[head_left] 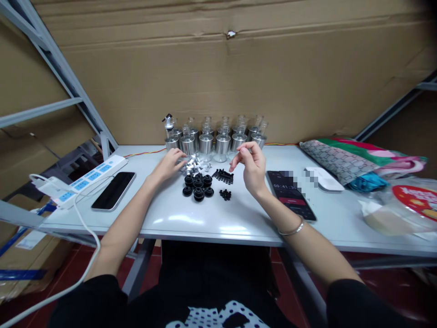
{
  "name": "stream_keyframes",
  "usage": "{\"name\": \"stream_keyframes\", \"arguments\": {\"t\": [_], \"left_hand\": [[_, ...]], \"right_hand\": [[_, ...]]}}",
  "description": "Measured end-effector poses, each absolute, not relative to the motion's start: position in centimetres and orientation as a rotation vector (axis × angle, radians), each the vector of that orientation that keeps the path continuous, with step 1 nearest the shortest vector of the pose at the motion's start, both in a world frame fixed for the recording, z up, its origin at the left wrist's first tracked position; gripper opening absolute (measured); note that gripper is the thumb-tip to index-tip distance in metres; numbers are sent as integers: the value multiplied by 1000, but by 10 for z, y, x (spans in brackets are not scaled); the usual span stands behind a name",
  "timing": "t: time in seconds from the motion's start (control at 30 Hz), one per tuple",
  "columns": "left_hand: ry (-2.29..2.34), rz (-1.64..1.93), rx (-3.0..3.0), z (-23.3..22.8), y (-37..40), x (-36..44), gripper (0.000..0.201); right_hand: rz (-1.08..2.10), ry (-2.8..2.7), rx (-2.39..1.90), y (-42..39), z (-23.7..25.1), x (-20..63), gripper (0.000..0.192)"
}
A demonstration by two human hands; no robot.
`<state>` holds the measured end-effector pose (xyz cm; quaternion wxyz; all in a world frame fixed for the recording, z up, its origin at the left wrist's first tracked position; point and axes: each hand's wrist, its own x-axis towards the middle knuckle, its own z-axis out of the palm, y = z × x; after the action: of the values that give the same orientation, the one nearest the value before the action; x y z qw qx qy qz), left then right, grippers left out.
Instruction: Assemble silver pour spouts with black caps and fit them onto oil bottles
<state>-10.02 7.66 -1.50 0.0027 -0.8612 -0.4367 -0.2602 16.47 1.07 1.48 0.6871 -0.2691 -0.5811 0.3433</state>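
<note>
My left hand point(167, 165) rests low over the table with its fingers stretched out, touching or just beside a pile of silver spout-like pieces point(194, 165). My right hand point(251, 166) is raised above the table, thumb and fingers curled together; anything between them is too small to make out. Below and left of it lie a row of thin black pieces point(224, 175) and a cluster of small black parts point(225, 195). Round black ribbed stoppers point(198, 182) stand grouped in the middle. Behind are rows of metal-sleeved glass bottles point(206, 143); the leftmost carries a silver pourer with a black tip point(168, 122).
A power strip point(92, 177) with a white cable and a dark phone point(114, 191) lie left. At right are a phone showing a timer point(292, 196), a white flat device point(324, 178), a patterned bag point(341, 159) and a plastic tub point(403, 209). Cardboard point(211, 77) stands behind.
</note>
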Motion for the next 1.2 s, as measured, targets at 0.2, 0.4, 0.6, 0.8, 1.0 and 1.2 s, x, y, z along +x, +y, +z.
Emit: {"name": "stream_keyframes", "arguments": {"t": [0.2,0.4,0.6,0.8,1.0,1.2], "left_hand": [[-1374,-636,-2657,-23,76,-88,25],[-1527,-635,-2638,-29,78,-86,23],[-1609,-706,-2614,-26,78,-84,22],[-1744,-884,-2417,-11,70,-97,28],[-1788,-790,-2508,-16,69,-100,25],[-1786,-856,-2681,-17,72,-94,25]], "right_hand": [[757,-1318,-609,10,15,164,20],[749,-1341,-617,8,14,163,20],[740,-1345,-621,8,14,164,18],[735,-1346,-621,7,15,162,20],[730,-1360,-621,6,14,161,22],[724,-1373,-620,5,13,161,20]]}}
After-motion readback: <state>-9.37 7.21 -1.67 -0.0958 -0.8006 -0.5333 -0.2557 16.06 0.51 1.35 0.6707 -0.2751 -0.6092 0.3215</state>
